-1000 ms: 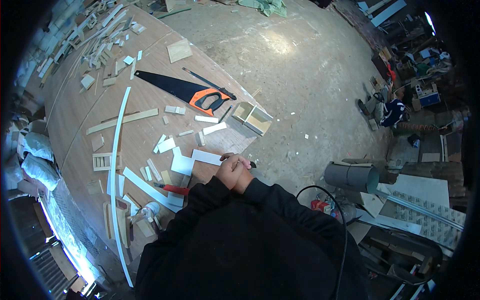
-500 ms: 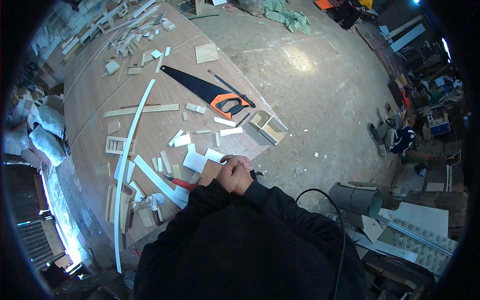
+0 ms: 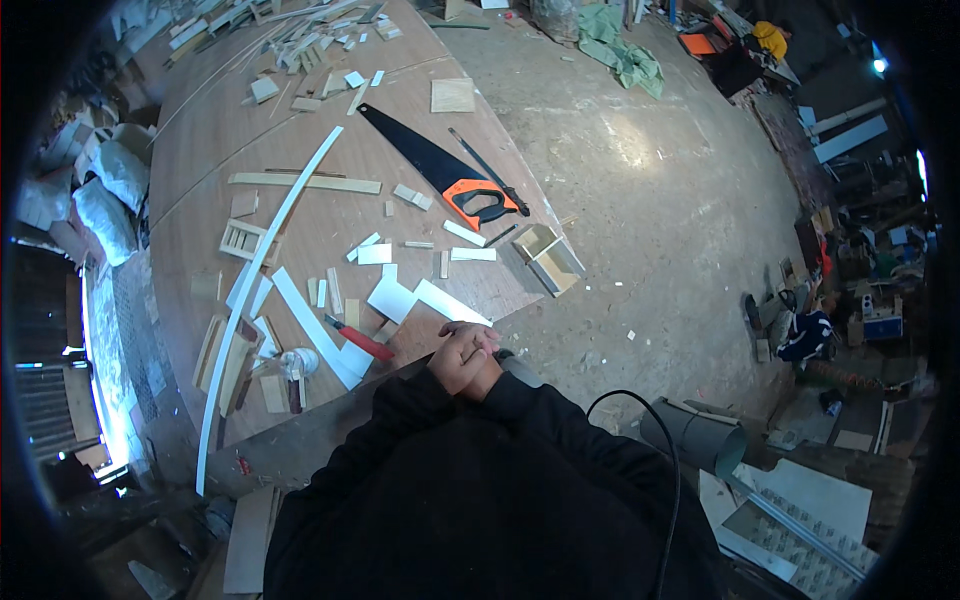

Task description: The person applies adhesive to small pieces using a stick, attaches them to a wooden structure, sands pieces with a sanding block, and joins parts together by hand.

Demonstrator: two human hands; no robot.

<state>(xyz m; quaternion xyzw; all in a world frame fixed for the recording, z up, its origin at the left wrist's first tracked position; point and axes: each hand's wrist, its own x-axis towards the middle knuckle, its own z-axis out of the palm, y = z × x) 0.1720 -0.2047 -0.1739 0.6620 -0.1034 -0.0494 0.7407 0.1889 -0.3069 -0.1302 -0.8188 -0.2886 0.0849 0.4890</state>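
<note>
My left hand (image 3: 456, 363) and my right hand (image 3: 486, 379) are clasped together in front of my chest, at the table's near edge. The fingers wrap round each other; no tool shows in them, though the space between the palms is hidden. Nearest on the left lies a red-handled tool (image 3: 364, 342) with a short, narrow metal tip, apart from my sleeve. Just beyond my hands are white flat pieces (image 3: 392, 299) on the wooden table (image 3: 330, 225). Farther off lies a handsaw (image 3: 425, 160) with a black blade and an orange and black handle.
A small open wooden box (image 3: 548, 260) with a divider sits at the table's right edge. A long white strip (image 3: 262, 245) overhangs the near left edge. Offcuts (image 3: 320, 50) pile up at the far end. A black cable (image 3: 672, 450) loops by my right arm, near a grey roll (image 3: 705, 440).
The view has shifted, and a gap with floor now shows between my body and the table's near left edge. The red-handled tool is now clear of my sleeve. My hands stay clasped.
</note>
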